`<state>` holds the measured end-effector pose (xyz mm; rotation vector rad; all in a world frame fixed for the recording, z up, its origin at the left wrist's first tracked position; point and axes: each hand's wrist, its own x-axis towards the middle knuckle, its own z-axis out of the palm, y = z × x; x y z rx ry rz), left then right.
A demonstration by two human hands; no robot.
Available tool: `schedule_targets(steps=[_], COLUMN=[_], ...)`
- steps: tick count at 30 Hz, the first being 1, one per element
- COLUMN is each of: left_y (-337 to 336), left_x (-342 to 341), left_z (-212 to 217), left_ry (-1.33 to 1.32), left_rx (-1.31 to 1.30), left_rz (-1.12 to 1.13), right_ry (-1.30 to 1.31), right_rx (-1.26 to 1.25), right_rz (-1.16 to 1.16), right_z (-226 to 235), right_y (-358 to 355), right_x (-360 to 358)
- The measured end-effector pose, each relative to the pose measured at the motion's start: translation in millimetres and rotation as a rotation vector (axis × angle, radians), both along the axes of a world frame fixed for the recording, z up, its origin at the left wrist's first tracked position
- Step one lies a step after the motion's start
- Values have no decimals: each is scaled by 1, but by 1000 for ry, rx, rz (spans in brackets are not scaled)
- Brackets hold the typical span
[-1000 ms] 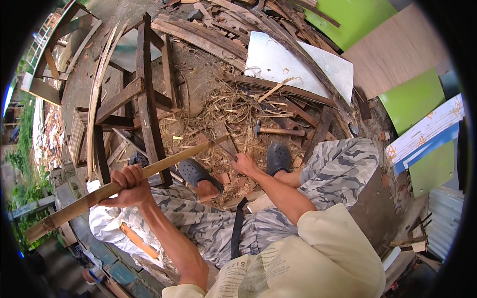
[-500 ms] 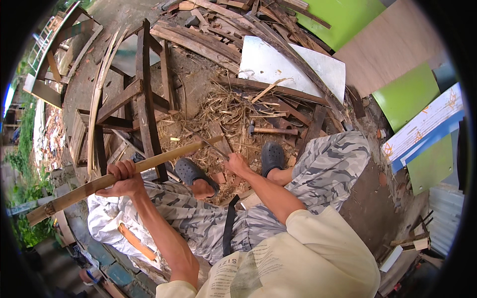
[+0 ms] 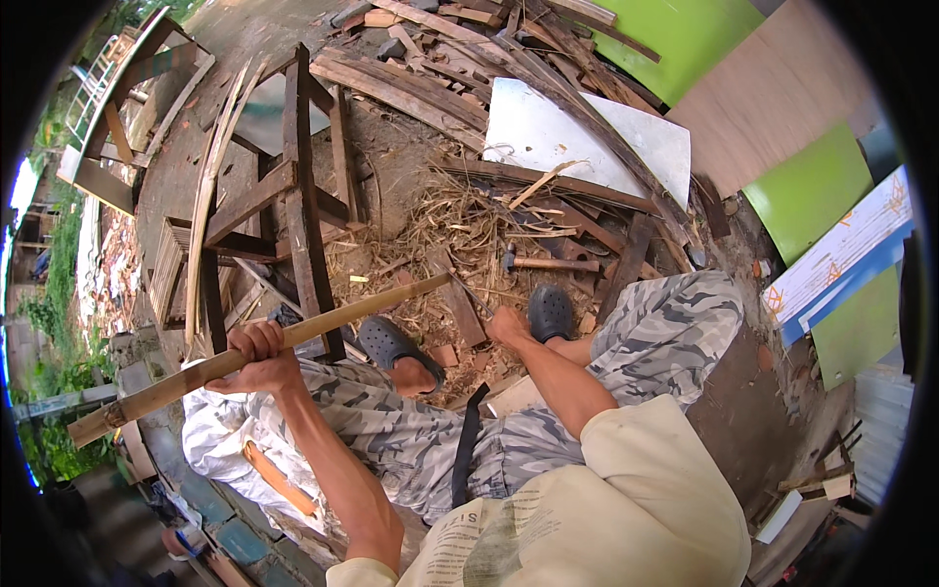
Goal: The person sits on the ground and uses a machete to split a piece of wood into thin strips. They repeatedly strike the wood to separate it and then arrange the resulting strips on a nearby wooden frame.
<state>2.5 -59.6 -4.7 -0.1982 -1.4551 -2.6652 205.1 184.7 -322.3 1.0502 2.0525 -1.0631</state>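
My left hand [image 3: 256, 354] grips a long pale bamboo pole [image 3: 333, 318] near its middle; the pole runs from the lower left up toward the centre, above my knees. My right hand [image 3: 508, 324] reaches down to the ground between my two dark clogs [image 3: 389, 342], close to a dark flat strip of wood [image 3: 458, 305]; what it holds, if anything, is hidden. A hammer with a wooden handle [image 3: 550, 262] lies on the shavings just beyond my right foot. I sit in camouflage trousers [image 3: 391, 430].
Wood shavings and splinters [image 3: 460, 230] cover the dirt in front. A dark wooden frame [image 3: 298, 205] lies to the left, a white board [image 3: 577, 137] and planks lie behind, green and brown panels [image 3: 802, 186] lean at the right. An orange-handled tool [image 3: 279, 476] lies by my left thigh.
My left hand has lifted the bamboo pole slightly and drawn it nearer. My right hand has stayed low by the clogs.
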Motion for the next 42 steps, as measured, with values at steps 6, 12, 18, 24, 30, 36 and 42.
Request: schedule_targets(steps=[6,12,18,24,30,36,42], left_y=[9,10,23,25,24,27,22], left_x=[-5,7,7,9,10,14,9], left_z=[-6,-2,-20,-15,-13,-10,-11], left_ry=[94,232,267,189,216,163,169], left_rx=[1,-63,-74,-69,-104,-110,-98], left_rz=[34,135,191,173,129,237,219], right_ry=[-18,42,297,715,620,516,689], right_rx=[23,-48,-87,-169,-206,-133,-90], right_rz=[-57,-30,-20,60,-66,27,201], right_z=[-10,55,89,176,138,143,177], right_y=[3,9,-21,-67,-53,-36,-55], right_x=[0,-7,-33,-50,-32,-35,-49])
